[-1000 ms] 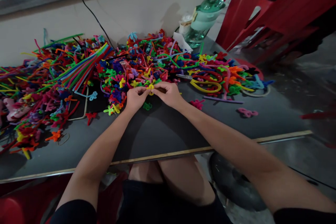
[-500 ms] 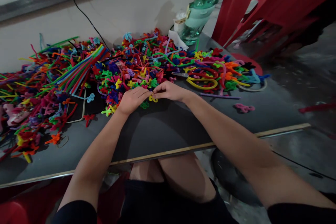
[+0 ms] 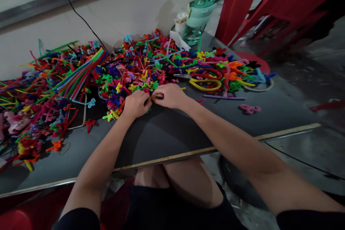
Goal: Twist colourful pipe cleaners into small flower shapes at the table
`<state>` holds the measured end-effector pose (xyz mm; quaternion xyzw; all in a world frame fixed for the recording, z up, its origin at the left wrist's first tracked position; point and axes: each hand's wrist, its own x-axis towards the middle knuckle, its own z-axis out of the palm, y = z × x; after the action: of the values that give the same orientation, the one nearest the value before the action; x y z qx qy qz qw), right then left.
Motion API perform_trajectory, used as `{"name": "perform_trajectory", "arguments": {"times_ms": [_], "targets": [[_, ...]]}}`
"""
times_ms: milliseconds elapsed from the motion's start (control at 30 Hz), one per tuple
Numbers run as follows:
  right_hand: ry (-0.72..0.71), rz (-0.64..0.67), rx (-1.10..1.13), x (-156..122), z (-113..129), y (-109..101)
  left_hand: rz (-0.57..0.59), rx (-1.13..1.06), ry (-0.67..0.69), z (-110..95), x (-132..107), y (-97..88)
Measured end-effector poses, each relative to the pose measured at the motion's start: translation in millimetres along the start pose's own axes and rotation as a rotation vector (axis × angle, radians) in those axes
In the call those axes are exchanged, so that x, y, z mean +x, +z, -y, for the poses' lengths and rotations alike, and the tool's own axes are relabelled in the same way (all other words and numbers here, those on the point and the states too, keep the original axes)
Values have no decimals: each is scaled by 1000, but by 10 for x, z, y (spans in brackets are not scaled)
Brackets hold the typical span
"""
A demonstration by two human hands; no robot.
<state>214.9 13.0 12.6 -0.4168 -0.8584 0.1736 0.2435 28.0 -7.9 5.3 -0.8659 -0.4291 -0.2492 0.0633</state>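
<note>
My left hand (image 3: 137,104) and my right hand (image 3: 170,96) meet fingertip to fingertip at the front of a heap of coloured pipe cleaners (image 3: 129,75). Between them is a bent yellow pipe cleaner (image 3: 159,96), mostly covered by my fingers. The right thumb and fingers pinch it; a yellow strip (image 3: 183,88) sticks out beyond that hand. My left fingers are curled closed at its other side, their grip partly hidden. Small twisted pipe-cleaner flowers lie around both hands, including a yellow one (image 3: 119,87).
Scissors with yellow and red handles (image 3: 206,84) lie right of my hands. A bundle of straight pipe cleaners (image 3: 81,72) rests on the left. A green bottle (image 3: 201,18) and a white cup (image 3: 180,23) stand at the wall. A pink twisted piece (image 3: 250,109) lies on the dark table (image 3: 161,133).
My hands have curled in closer around the yellow pipe cleaner. Its loops, seen below my fingertips before, are now covered. The view has shifted slightly.
</note>
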Motion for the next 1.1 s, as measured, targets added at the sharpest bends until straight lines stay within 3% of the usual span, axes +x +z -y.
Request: {"name": "perform_trajectory", "arguments": {"times_ms": [133,233,300,367,467,567,633,767,900,1100], "targets": [[-112,-135,-178,-3,56,50,-10,-494,-502,-45,63,41],[-184,-171,-222,12,70,82,102,-972,-899,-12,112,82],[-199,-180,-215,21,58,103,174,-1119,-1011,29,115,97],[-180,-199,-175,25,17,122,114,-1007,-918,68,87,89],[-155,-216,-41,26,-86,136,-59,-558,-471,104,16,44],[-141,-188,84,39,-180,137,-69,-249,-74,118,-38,8],[-135,-127,152,57,-217,144,-56,-146,31,122,-53,7],[-72,-18,303,92,-245,164,-50,-59,19,128,-50,27],[-23,6,373,85,-221,146,-54,-91,-58,90,-36,38],[-15,-133,268,49,-70,105,-86,-476,-434,8,-3,92]]}}
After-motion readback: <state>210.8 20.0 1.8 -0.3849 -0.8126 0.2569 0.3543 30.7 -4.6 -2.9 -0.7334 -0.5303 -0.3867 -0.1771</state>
